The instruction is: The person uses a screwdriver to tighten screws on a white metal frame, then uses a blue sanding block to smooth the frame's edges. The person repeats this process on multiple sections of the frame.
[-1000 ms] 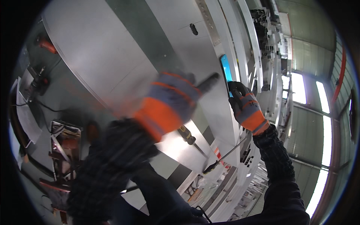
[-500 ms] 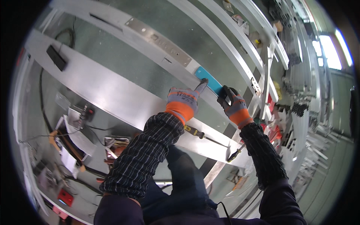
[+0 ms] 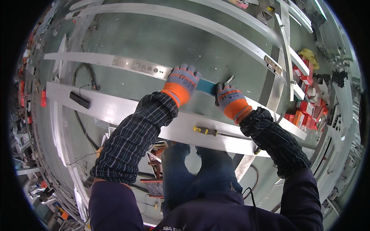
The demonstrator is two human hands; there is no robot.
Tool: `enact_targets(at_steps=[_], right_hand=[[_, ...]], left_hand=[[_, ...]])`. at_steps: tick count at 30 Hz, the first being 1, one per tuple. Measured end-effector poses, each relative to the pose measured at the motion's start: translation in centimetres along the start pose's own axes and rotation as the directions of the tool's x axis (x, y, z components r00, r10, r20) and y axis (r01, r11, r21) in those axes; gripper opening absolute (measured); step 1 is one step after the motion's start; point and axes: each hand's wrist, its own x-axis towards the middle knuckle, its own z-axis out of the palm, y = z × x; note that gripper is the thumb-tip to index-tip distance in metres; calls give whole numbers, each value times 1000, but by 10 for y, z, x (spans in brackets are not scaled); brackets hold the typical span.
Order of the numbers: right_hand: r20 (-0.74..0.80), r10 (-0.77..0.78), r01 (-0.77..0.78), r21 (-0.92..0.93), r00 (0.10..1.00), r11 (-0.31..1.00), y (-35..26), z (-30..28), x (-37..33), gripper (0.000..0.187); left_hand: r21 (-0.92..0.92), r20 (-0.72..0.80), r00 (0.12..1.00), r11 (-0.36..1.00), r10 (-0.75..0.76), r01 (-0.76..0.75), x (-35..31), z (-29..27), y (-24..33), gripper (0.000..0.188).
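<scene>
A slim silver metal bar (image 3: 89, 58) crosses in front of me, with a plate with cut-outs (image 3: 140, 66) on its left part. A blue strip (image 3: 206, 87) lies along the bar between my hands. My left hand (image 3: 182, 83), in a grey and orange glove, bends its fingers over the bar where plate and strip meet. At the strip's right end is my right hand (image 3: 231, 101), gloved alike, its fingers curled. What it grips is hidden. A small silver piece (image 3: 231, 79) sticks out just beyond those fingers; I cannot tell whether it is held.
Nearer me runs a wide silver panel (image 3: 115, 106), bearing a black block (image 3: 79, 100) and a yellow-black screwdriver (image 3: 205, 131). Long metal profiles (image 3: 169, 12) cross beyond the bar. Red boxes (image 3: 307, 109) and stacked profiles stand at the right. A dark cable (image 3: 84, 129) hangs at the left.
The view has turned, so the bar lies more level. My left hand has gone from a finger pointing on the blue strip to fingers bent over the bar. My right hand has curled its fingers.
</scene>
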Motion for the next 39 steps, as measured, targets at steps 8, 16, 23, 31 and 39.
enact_targets(at_steps=[8,16,23,31,39], right_hand=[[-14,-19,18,-83,1000,996,-8,-7,-5,49],[-127,176,-33,715,976,698,26,9,-15,44],[-385,212,175,755,898,632,25,29,-18,48],[-457,197,219,707,867,673,21,7,-21,54],[-504,591,224,846,630,483,61,-20,-87,67]], left_hand=[[-48,105,992,996,75,-70,11,-9,-12,42],[-44,351,933,997,74,-63,40,-25,-18,44],[-189,420,889,976,182,-110,48,-44,-27,47],[-186,198,926,940,321,-285,35,-38,-31,54],[-466,-126,939,817,319,-340,14,-27,-59,54]])
